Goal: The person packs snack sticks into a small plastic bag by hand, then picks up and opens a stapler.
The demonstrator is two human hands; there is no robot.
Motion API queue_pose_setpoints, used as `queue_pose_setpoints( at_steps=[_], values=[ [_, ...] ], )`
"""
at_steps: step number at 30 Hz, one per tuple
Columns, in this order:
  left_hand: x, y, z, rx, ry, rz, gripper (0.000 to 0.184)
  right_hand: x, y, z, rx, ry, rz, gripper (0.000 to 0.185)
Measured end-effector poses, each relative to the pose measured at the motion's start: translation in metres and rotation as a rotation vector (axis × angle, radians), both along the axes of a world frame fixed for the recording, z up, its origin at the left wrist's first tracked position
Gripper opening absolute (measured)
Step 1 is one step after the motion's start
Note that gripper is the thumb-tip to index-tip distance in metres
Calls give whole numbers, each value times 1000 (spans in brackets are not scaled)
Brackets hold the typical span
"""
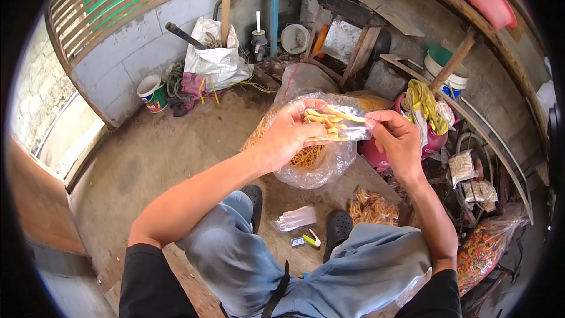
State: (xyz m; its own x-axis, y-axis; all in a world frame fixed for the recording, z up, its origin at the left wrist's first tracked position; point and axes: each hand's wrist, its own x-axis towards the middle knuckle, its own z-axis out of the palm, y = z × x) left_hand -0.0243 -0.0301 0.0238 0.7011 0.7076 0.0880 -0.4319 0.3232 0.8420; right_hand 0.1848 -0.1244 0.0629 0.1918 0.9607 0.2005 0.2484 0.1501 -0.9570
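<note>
Between my hands is a small clear plastic bag [356, 131] with several yellowish snack sticks [323, 121] in it. My left hand [288, 131] is wrapped around the filled end of the bag. At the other end, my right hand [395, 138] pinches the clear edge between thumb and fingers. Directly below them stands a large open plastic sack [321, 176] holding many brown snack sticks [306, 157]. Whether any sticks touch my left palm is hidden.
On the floor between my feet lie a stack of clear bags [296, 218], a small blue box [298, 241] and a green-and-white tool [312, 239]. Filled packets [374, 207] are piled beside my right shoe [338, 228]. A white sack [219, 62] and a bucket [152, 93] stand by the wall.
</note>
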Motion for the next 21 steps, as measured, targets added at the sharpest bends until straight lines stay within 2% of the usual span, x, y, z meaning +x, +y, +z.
queue_pose_setpoints(
  at_steps=[2,6,8,10,15,17,21],
  values=[
    [1,0,-1,12,8,0,41,3,7,-9,189,-148,-24,12],
    [3,-4,0,128,37,-29,45,2,9,-10,115,-143,-71,13],
    [5,-6,2,185,69,-18,45,0,10,-12,36,21,-46,13],
    [5,-7,2,277,110,-21,47,-2,11,-15,62,-14,-17,13],
    [9,-9,0,298,67,-41,46,2,16,-28,96,-1,74,14],
    [9,-9,1,295,52,-44,46,-5,14,-22,17,23,71,18],
    [9,-5,-1,177,37,-33,43,-9,11,-12,46,4,71,20]
  ],
)
